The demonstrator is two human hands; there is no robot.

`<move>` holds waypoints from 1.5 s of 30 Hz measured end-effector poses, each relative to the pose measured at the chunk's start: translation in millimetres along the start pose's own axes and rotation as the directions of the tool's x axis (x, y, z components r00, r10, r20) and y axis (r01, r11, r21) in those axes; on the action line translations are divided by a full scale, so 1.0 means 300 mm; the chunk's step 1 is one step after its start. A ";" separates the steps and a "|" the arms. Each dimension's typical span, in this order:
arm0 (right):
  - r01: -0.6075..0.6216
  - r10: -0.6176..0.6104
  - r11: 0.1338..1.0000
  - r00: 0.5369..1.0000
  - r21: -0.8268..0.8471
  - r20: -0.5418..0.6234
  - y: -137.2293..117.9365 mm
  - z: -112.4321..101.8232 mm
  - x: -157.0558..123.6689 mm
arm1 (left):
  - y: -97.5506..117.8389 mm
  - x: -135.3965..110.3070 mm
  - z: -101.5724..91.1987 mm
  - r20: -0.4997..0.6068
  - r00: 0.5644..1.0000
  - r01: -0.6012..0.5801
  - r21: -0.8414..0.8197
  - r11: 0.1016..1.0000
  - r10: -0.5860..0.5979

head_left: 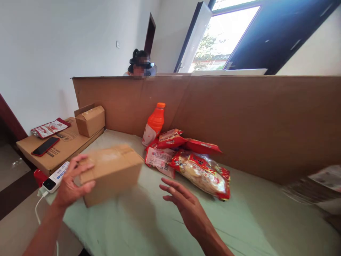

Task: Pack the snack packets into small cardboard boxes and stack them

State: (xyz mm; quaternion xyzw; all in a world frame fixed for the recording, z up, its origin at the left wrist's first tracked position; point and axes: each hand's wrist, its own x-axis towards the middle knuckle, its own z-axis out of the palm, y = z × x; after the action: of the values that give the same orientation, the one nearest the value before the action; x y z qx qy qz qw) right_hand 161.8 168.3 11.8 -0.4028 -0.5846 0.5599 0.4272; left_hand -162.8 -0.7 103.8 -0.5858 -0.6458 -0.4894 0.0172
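My left hand (76, 179) grips the left end of a brown cardboard box (114, 177), thumb on the near side and fingers over the top. The box looks closed, slightly blurred and tilted, over the green cloth. To its right, my right hand (183, 204) is open with fingers stretched toward the box, touching nothing. Just beyond that hand lies a clear and red snack bag (202, 174). Behind it are a pink and white packet (160, 160), red packets (170, 138) and an orange bottle (154, 124) leaning a little.
A cardboard partition (239, 117) runs along the back, with a person (140, 64) behind it. At left, a flat carton (68, 142) bears a small box (90, 121), a phone (45, 146) and a pouch (52, 128). A white power bank (55, 177) with a cable sits nearer.
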 end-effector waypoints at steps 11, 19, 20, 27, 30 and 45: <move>0.027 -0.019 0.981 0.999 -0.193 0.046 0.188 0.050 -0.037 | -0.341 0.199 -0.272 -0.470 0.882 0.155 0.345 0.926 0.028; 0.001 0.016 0.964 0.998 -0.266 0.062 0.216 0.025 -0.032 | -0.533 0.282 -0.278 -0.428 0.903 0.189 0.325 0.927 -0.034; -0.003 0.020 0.961 0.998 -0.276 0.058 0.218 0.025 -0.032 | -0.552 0.297 -0.281 -0.416 0.908 0.195 0.327 0.925 -0.044; -0.015 0.035 0.944 0.998 -0.329 0.053 0.221 0.021 -0.028 | -0.646 0.408 -0.267 -0.388 0.912 0.279 0.348 0.895 -0.134; 0.020 0.006 0.942 0.997 -0.335 0.077 0.218 0.019 -0.026 | -0.630 0.402 -0.260 -0.380 0.913 0.291 0.356 0.888 -0.147; 0.057 -0.046 0.996 0.987 -0.073 0.154 0.164 0.064 -0.018 | -0.278 0.067 0.394 0.171 0.983 -0.121 0.344 0.931 0.065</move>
State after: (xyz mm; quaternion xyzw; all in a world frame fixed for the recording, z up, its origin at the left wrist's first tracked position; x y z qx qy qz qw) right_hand 144.8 159.6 -37.6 -0.3600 -0.6469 0.5547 0.3798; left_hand -168.5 104.9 3.1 -0.6397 -0.6939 -0.3167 0.0948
